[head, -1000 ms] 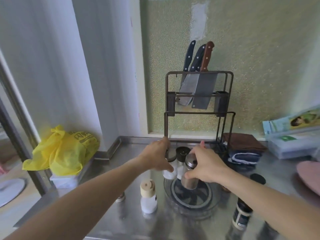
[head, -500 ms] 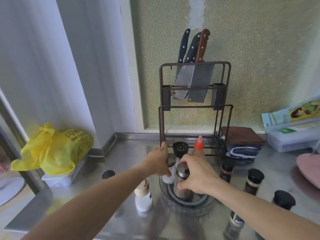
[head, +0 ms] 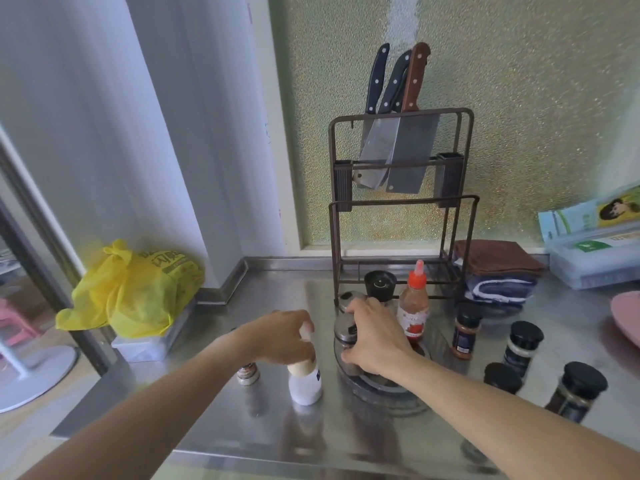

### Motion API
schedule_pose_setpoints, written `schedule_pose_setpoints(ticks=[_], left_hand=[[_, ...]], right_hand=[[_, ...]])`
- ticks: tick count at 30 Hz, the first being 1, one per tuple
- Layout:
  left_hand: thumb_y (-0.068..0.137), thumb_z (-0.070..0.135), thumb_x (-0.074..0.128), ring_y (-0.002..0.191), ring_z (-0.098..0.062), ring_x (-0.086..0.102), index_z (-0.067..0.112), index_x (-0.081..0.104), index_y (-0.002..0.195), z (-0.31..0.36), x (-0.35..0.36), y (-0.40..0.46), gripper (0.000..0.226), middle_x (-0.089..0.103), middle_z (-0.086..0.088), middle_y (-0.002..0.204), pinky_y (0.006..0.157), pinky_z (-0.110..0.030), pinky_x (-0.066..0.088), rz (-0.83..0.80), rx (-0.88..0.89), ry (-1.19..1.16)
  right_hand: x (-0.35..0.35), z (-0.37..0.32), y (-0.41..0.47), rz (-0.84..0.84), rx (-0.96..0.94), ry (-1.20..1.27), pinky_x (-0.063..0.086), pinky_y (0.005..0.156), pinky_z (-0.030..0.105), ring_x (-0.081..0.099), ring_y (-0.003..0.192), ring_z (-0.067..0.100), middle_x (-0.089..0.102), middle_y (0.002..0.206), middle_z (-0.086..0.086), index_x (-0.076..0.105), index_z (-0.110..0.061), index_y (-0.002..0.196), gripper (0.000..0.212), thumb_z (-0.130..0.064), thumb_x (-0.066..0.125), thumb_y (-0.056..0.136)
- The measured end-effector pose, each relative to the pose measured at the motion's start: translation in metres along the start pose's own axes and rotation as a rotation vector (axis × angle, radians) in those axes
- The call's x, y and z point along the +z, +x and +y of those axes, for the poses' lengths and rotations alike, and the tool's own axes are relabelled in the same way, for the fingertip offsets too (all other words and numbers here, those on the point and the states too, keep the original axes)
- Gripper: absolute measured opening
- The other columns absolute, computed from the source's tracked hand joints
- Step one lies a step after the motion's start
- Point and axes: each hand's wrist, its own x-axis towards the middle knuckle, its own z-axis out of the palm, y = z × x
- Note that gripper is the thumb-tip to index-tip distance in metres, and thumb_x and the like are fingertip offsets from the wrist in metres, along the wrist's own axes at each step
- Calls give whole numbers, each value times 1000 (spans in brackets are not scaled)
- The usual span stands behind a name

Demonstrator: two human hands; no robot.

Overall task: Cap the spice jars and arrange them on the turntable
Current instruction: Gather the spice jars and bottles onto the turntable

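A round turntable (head: 388, 393) lies on the steel counter. On it stands a steel-lidded jar (head: 345, 330), and my right hand (head: 375, 342) is wrapped around it. A second steel-lidded jar (head: 348, 299), a black-topped grinder (head: 380, 284) and a red-capped sauce bottle (head: 412, 308) stand at the turntable's back. To its left stands a white jar (head: 305, 384) with a beige cap; my left hand (head: 282, 336) is curled over that cap. A small jar (head: 248, 373) sits behind my left wrist. Several black-capped spice jars (head: 523, 342) stand to the right.
A metal knife rack (head: 401, 206) with three knives rises just behind the turntable. A yellow bag (head: 135, 289) sits at the far left, folded towels (head: 495, 271) and a plastic box (head: 595, 265) at the back right, a pink plate (head: 627, 313) at the right edge.
My left hand has left the steel-lidded jar at the turntable's back and moved left and nearer, onto the white jar's cap. My right hand stays on its jar.
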Motion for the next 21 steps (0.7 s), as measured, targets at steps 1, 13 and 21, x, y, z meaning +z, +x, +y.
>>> schedule_pose_setpoints(ticks=[1,13,21], left_hand=[[88,39,62,115,-23,60,32,58,129,-2,3,-3,41,64,0,130,97,-36,51,3,-3,-4],[90,33,63,106,-17,61,31,67,118,1,14,-11,28,68,6,121,87,-28,48,96,52,-90],[67,36,80,92,-16,66,41,56,114,-9,26,-22,53,70,11,103,79,-30,56,301,87,-39]], right_hand=[[2,-1,0,20,-5,-2,47,82,28,60,113,23,54,131,4,46,-15,136,78,-20,89,72],[-1,3,-1,79,16,59,43,73,28,62,98,24,60,117,7,38,-10,127,67,-23,84,80],[-17,32,-17,52,44,84,47,74,30,61,95,19,57,105,-1,44,-18,124,54,-16,79,84]])
